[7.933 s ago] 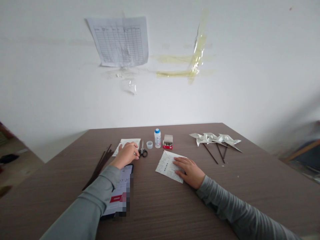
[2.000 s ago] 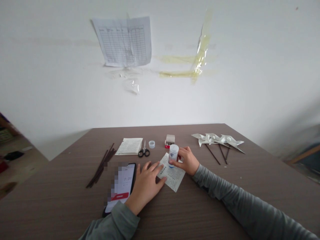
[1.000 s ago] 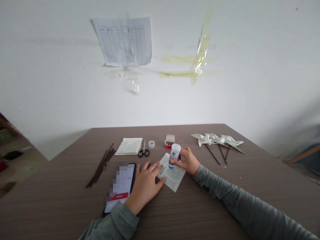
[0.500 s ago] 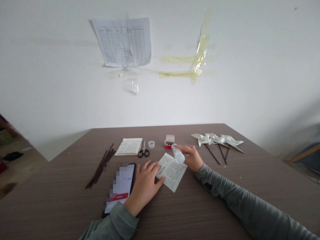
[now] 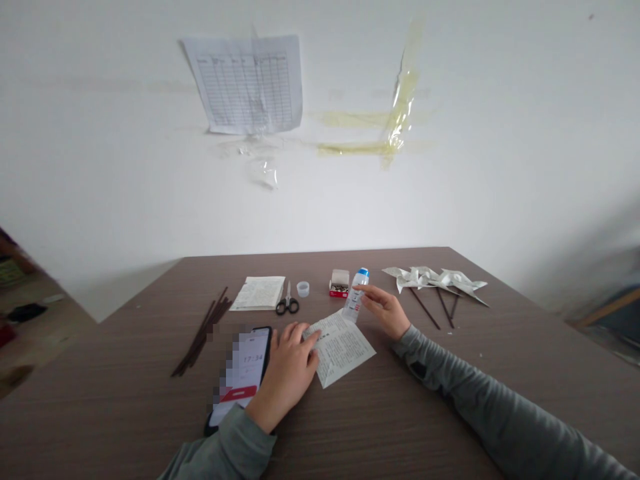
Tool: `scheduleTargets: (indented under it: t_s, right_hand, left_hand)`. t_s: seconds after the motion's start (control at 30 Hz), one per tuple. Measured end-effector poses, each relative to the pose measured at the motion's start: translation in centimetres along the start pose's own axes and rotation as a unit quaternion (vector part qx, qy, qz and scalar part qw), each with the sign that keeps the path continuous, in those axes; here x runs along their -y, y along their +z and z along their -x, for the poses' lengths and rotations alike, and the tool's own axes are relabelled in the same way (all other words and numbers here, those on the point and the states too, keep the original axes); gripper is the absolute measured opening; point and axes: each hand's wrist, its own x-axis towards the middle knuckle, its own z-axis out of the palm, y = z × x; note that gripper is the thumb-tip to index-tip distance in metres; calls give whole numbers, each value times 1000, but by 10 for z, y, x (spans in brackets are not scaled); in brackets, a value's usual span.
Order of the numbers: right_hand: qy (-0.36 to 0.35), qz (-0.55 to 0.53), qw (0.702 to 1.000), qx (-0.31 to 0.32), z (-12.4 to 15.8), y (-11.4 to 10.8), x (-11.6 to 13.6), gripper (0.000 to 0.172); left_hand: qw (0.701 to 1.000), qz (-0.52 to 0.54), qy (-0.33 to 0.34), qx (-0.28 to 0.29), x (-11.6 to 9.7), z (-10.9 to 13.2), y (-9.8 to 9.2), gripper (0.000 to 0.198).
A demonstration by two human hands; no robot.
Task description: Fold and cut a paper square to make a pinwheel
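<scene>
My left hand (image 5: 289, 370) lies on the left side of a square of printed paper (image 5: 345, 350), its fingertips resting on the sheet and its thumb tucked near the edge. At the sheet's far corner is a clear glue bottle (image 5: 353, 308) with its blue top up, leaning slightly. The fingers of my right hand (image 5: 384, 312) are on the bottle's right side, the index finger across its front. Behind it sits a small red-and-white box (image 5: 339, 292) of small metallic pieces, its lid raised. Left of my left hand lies a phone (image 5: 245, 370), partly covered by my wrist.
Black-handled scissors (image 5: 287, 305), a small clear cup (image 5: 303, 289) and a stack of printed paper (image 5: 257, 294) lie farther back. Dark thin sticks (image 5: 203, 333) are at the left. Paper pinwheels (image 5: 435, 279) on sticks lie at the right, near the wall (image 5: 320, 213).
My right hand has turned the glue bottle from tilted, base toward me, to nearly upright with its blue top up. The printed paper has rotated under my left hand.
</scene>
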Motion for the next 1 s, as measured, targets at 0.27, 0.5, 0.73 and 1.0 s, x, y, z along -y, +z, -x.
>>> scheduleTargets:
  t_s: [0.27,0.5,0.73,1.0]
  right_hand:
    - [-38,118,992,-14,-4,-9,-4,9]
    - [-76,235,969,7,-3,-12,-8,14]
    - [-23,194,980,-31,-7,-15,-10,44]
    - [72,66,993,-63,-7,-12,-10,51]
  left_hand:
    - [1000,-17,-8,-16,3,-1,7,60]
    - [1000,-24,-4,-11,7,-1,10,55]
    - [1000,-6,3,10,11,1,11,50]
    - [1000,7,-2,27,11,2,8,52]
